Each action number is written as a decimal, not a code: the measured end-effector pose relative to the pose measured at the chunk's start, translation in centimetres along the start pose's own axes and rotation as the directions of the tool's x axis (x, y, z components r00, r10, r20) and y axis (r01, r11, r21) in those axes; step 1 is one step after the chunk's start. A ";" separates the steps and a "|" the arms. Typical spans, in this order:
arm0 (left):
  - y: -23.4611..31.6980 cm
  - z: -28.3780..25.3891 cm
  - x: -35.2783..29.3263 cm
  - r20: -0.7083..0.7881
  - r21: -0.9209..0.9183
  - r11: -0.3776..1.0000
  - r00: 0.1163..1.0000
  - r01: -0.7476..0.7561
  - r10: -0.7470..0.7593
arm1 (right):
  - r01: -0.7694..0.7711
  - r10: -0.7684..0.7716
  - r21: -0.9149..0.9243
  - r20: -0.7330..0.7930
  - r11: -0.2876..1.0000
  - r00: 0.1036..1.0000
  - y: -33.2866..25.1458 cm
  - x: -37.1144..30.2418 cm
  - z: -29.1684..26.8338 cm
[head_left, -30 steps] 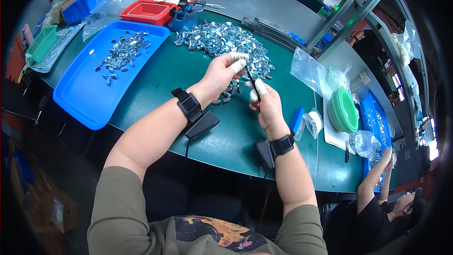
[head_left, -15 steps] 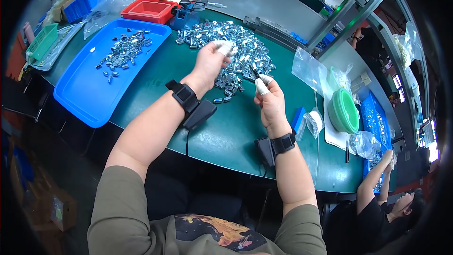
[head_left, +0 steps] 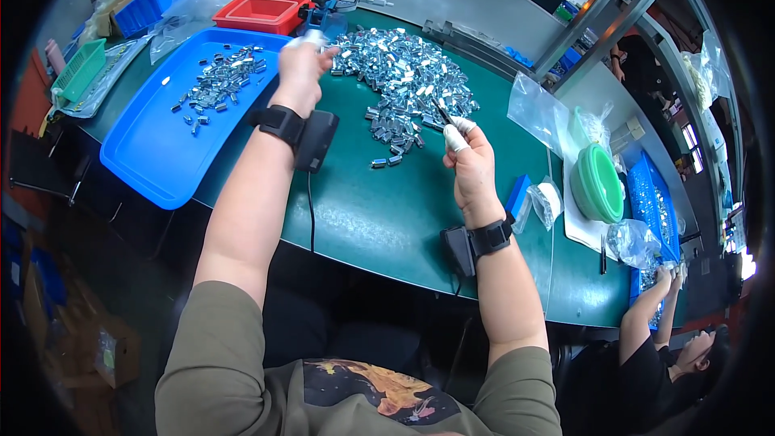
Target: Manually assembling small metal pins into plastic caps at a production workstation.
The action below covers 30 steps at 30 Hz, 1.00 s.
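Observation:
My left hand (head_left: 302, 69), with white coverings on its fingertips, hovers by the right edge of the blue tray (head_left: 153, 168). Motion smears its fingers, so what they hold, if anything, cannot be made out. My right hand (head_left: 471, 163), also with white-covered fingertips, grips a thin dark pointed tool (head_left: 442, 112), whose tip reaches toward a heap of small shiny metal parts (head_left: 408, 73). Whether that tool is a pair of tweezers is too small to tell. More such metal parts (head_left: 218, 85) lie scattered in the tray.
Red bins (head_left: 257, 14) and a blue clamp-like device (head_left: 323, 20) stand behind the tray. To the right are green bowls (head_left: 599, 186), a clear plastic bag (head_left: 536, 113) and a black pen (head_left: 603, 254). A co-worker (head_left: 646, 355) handles parts at a blue basket (head_left: 652, 202).
My left hand has moved left from above the metal heap to the tray's right edge. My right hand still grips the dark tool near the heap, almost unmoved.

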<state>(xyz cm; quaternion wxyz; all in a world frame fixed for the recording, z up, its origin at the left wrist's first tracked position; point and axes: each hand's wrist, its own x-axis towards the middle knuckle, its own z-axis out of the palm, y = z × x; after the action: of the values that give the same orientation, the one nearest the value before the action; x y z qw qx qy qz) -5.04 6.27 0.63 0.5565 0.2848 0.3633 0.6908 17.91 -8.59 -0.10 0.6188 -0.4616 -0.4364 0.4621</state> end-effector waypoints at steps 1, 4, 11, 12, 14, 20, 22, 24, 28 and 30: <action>-0.3 0.3 -0.2 0.000 0.003 1.000 1.000 0.002 -0.002 | -0.002 0.002 0.002 -0.002 1.000 1.000 0.0 0.0 0.0; -1.6 1.7 -2.3 0.328 0.711 0.686 0.936 -0.153 -0.131 | 0.013 -0.014 -0.056 -0.013 0.998 1.000 0.1 0.0 -0.1; -3.0 1.7 -4.1 0.543 0.836 0.104 0.786 -0.538 -0.296 | 0.106 -0.109 -0.118 -0.020 0.987 0.994 0.2 -0.1 0.3; -3.0 1.8 -4.2 0.542 0.838 0.108 0.794 -0.534 -0.276 | 0.127 -0.131 -0.134 -0.023 0.983 0.991 0.2 -0.1 0.4; -3.0 2.0 -4.2 0.538 0.842 0.116 0.809 -0.526 -0.236 | 0.136 -0.142 -0.154 -0.026 0.979 0.990 0.3 0.0 0.3; -3.7 3.3 -4.7 0.665 0.532 0.794 0.725 -0.293 -0.178 | 0.249 -0.271 -0.292 -0.036 0.924 0.962 0.7 0.2 0.1; -3.0 4.0 -6.1 0.728 0.396 0.902 0.658 -0.171 -0.195 | 0.249 -0.268 -0.302 -0.023 0.920 0.963 0.6 0.1 0.0; -3.0 4.2 -6.6 0.738 0.391 0.907 0.642 -0.156 -0.208 | 0.255 -0.264 -0.320 0.015 0.913 0.964 0.5 0.0 0.0; -3.0 4.3 -6.9 0.774 0.389 0.904 0.596 -0.178 -0.215 | 0.241 -0.254 -0.391 0.018 0.888 0.967 0.4 0.0 -0.2; -3.0 4.2 -7.0 0.804 0.401 0.870 0.566 -0.286 -0.185 | 0.225 -0.242 -0.456 0.023 0.861 0.970 0.2 0.0 -0.3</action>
<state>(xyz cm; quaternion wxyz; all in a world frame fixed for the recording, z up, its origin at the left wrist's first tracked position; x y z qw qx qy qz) 1.57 0.61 0.65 0.5480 0.7144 0.2155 0.3780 18.18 -8.60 -0.37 0.5521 -0.5456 -0.5742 0.2604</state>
